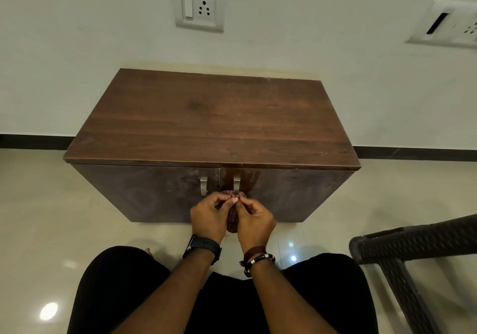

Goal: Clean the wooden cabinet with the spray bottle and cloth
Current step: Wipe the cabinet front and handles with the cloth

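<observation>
Maroon cloth hangs bunched between my left hand and right hand, both pinching its top edge right at the foot of the right door handle, just in front of the wooden cabinet. No spray bottle shows anywhere near that handle, so I judge this as the wiping step on the door front, with the cloth being regathered. Next I need a firmer wad, pressed flat to the door beside the handle

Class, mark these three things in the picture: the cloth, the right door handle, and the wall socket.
cloth (232, 221), head view, on the bunched part hanging between the hands.
right door handle (236, 183), head view, on its metal strip.
wall socket (199, 8), head view, on the white faceplate.
</observation>
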